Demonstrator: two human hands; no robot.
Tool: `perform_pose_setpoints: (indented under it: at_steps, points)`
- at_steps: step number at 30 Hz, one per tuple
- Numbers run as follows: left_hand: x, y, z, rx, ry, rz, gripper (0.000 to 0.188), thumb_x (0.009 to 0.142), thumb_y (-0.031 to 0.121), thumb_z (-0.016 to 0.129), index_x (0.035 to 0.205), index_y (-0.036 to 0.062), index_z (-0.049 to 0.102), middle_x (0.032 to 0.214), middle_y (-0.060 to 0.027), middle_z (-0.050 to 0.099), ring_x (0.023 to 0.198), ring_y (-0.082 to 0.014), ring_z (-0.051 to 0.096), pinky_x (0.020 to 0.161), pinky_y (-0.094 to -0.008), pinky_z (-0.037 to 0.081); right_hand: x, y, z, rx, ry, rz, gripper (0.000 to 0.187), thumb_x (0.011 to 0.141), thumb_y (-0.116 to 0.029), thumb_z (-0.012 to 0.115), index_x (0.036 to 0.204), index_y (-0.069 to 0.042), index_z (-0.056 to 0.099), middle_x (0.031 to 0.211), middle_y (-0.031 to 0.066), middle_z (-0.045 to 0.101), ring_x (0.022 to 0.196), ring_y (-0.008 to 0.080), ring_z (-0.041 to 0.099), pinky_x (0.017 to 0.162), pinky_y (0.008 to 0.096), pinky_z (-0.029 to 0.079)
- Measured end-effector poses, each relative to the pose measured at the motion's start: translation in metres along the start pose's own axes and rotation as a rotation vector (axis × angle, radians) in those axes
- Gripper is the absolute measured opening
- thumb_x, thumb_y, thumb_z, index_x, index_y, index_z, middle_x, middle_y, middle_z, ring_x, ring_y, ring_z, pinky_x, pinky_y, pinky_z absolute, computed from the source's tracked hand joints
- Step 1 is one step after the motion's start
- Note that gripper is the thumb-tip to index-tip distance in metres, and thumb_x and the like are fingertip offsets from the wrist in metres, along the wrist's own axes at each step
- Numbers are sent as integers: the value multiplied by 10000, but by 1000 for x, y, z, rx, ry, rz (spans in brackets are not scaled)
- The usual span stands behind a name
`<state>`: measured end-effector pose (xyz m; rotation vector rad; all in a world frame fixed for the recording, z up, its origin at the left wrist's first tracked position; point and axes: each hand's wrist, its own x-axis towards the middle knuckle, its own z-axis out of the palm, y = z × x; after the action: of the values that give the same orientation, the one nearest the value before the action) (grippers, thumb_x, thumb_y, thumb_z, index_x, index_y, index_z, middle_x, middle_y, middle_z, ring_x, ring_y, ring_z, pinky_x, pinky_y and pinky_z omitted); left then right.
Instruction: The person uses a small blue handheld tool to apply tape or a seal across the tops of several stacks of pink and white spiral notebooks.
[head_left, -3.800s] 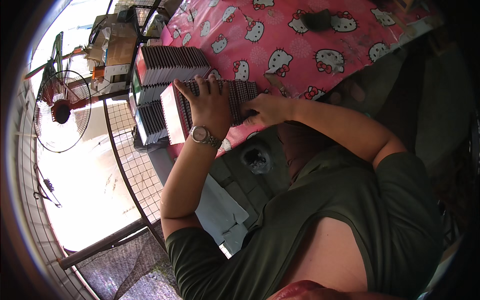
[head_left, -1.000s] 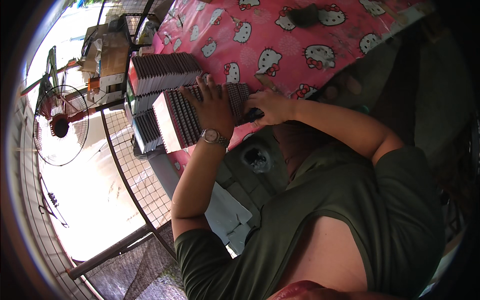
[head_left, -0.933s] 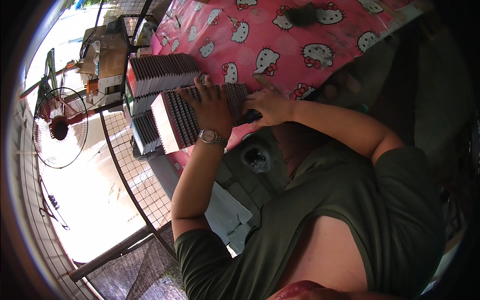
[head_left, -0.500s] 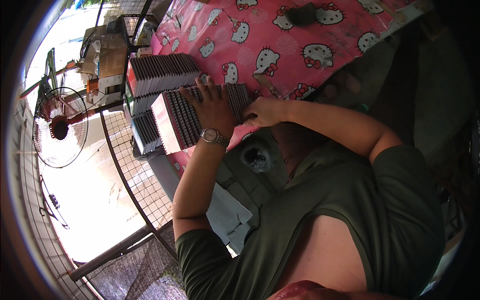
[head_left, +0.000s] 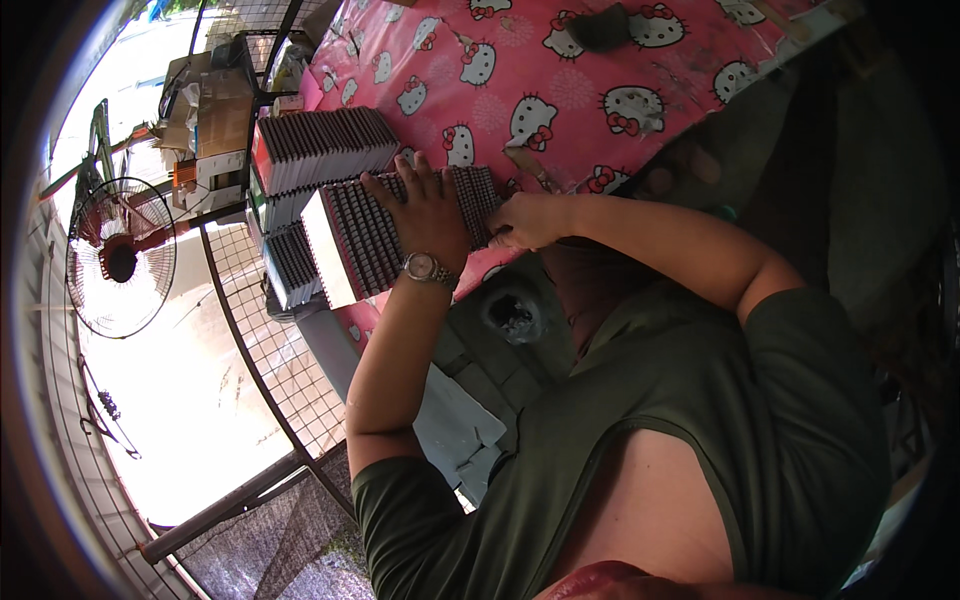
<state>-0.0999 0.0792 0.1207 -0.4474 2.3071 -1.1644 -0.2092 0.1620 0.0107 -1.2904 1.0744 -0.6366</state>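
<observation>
A row of spiral-bound notebooks stands on its edge at the table's near side, dark coils upward and a pale face at the left end. Across the coils lies my left hand, fingers spread and flat, a metal watch on its wrist. My right hand is closed at the row's right end, its fingers curled against the last notebooks. Its fingertips are partly hidden. Just behind and left, more notebooks are stacked in rows, some with red and green covers.
A pink patterned cloth covers the table, with a dark object far back. A fan and wire mesh are on the left. Cardboard boxes stand at the back left. Below the table edge is a plastic-lined bin.
The left end of the row showed a pinkish face before and looks pale cream now. Both hands have stayed nearly in place.
</observation>
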Motion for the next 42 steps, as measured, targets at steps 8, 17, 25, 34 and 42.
perform_pose_setpoints:
  at_steps: [8, 17, 25, 34, 42]
  points:
    - [11, 14, 6, -11, 76, -15, 706, 794, 564, 608, 1354, 138, 540, 1465, -166, 433, 1392, -388, 348, 1020, -821, 54, 1, 36, 9, -500, 522, -451, 429, 771, -371, 741, 1108, -136, 620, 1098, 72, 610, 1147, 278, 553, 1018, 515, 359]
    - [12, 12, 12, -29, 117, 13, 683, 810, 536, 605, 1326, 92, 547, 1455, -171, 441, 1392, -394, 346, 1014, -825, 49, 18, 36, 2, -286, 270, -313, 434, 785, -398, 724, 1104, -119, 630, 1070, 79, 633, 1073, 278, 618, 999, 527, 374]
    - [15, 22, 8, 1, 20, -1, 687, 854, 549, 529, 1370, 95, 519, 1488, -177, 407, 1401, -394, 333, 1017, -820, 33, 5, 37, 1, -567, 475, -383, 470, 771, -434, 731, 1137, -155, 636, 1093, 67, 626, 1143, 273, 581, 1076, 602, 237]
    - [16, 20, 10, -68, 23, 5, 660, 856, 503, 541, 1371, 92, 517, 1485, -175, 417, 1412, -408, 310, 1012, -823, 16, 9, 35, 2, -501, 414, -366, 449, 788, -412, 723, 1139, -145, 639, 1097, 92, 640, 1099, 307, 596, 1009, 537, 358]
    - [19, 24, 5, -15, -36, 8, 675, 865, 504, 514, 1413, 113, 471, 1512, -153, 384, 1435, -390, 260, 1050, -793, 28, 7, 37, -5, -422, 301, -297, 467, 794, -435, 707, 1132, -117, 656, 1098, 136, 673, 1085, 332, 622, 1043, 487, 381]
